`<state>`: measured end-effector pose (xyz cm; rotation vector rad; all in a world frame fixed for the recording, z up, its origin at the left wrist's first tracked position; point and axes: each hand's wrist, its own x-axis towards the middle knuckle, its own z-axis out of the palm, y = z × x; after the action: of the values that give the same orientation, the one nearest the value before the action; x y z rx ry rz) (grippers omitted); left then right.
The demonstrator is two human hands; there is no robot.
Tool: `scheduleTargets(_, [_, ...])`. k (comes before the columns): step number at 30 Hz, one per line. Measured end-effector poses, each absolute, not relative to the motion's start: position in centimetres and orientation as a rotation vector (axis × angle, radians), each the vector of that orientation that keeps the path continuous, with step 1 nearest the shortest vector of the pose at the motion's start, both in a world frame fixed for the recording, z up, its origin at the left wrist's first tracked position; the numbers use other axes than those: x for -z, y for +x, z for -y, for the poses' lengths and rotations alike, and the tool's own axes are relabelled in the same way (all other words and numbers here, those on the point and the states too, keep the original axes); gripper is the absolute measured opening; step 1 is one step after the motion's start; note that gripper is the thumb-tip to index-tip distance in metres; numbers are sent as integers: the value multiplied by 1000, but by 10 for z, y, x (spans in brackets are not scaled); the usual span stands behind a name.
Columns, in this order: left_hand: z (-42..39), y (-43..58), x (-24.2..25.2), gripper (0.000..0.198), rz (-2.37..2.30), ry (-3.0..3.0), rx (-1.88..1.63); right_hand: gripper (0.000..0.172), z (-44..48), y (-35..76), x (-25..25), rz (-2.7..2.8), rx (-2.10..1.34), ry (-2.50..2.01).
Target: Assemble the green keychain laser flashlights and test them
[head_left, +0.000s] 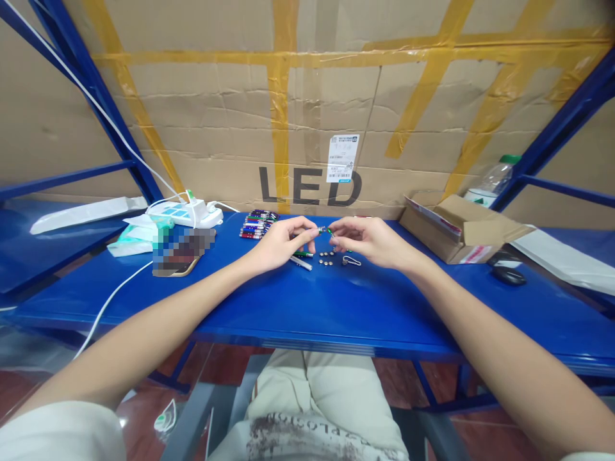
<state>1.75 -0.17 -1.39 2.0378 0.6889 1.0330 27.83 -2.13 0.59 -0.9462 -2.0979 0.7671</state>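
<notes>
My left hand [284,242] is closed, with thumb and forefinger pinching a small shiny metal piece [321,229]. Facing it, my right hand [368,239] pinches a small green piece [330,232]; the two pieces are close together at the fingertips, and I cannot tell whether they touch. Under the hands lie several small round silver discs [326,262], like button cells. A silver clip [352,260] rests below my right hand. Near my left fingers are a slim silver tube [301,262] and a green one [304,254], partly covered by the hand.
Slim coloured metal tubes [256,225] lie in a row behind my left hand. A phone [185,253], power strip [196,213] and cable occupy the left. An open cardboard box [464,227], black mouse [508,275] and plastic bottle [494,179] stand right. Large cardboard [216,128] walls the back.
</notes>
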Motion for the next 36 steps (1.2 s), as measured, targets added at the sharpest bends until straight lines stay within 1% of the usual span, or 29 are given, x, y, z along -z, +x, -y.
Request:
scheduleTargets(4, [4,18,12,40,-678,2055,-1033,30,18,280,-4,2101,-738,-940])
scheduleTargets(8, [6,18,11,41,-670,2076,-1010,30,17,281,-3,2069,-778,-929])
scheduleTargets(12, [5,17,11,37,-661,2132,-1005,33,18,281,-4,2035,-799,-926])
scheduleTargets(17, [7,14,6,34,-714,2294,-968,35,18,279,-4,2025,-715,-922])
scheduleTargets(27, [4,8,9,24,-824,2630,-945,30,19,278,-4,1971,-524,-904])
scheduleTargets(36, [3,8,12,21,-716,2826,-1020,24,23,273,-7,1990,-457,-854])
